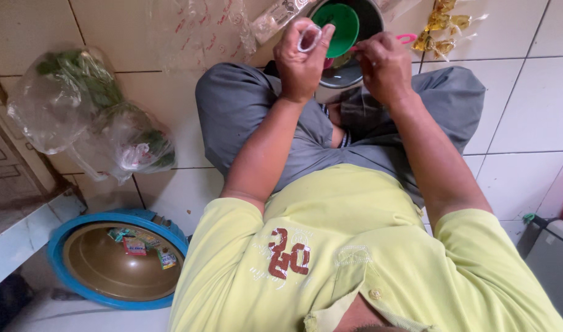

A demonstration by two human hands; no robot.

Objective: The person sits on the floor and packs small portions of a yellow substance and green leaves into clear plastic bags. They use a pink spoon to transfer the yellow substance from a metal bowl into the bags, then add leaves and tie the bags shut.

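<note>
Far left on the floor: bag of greens, and below it a blue-rimmed basin holding a few sachets. Centre: left hand pinches a small clear packet just over the steel pot with the green lid in it; right hand is closed on something pink, scissors handle by the look. Packet looks unopened or barely cut, so emptying it seems left; gold packets lie beyond.
</note>
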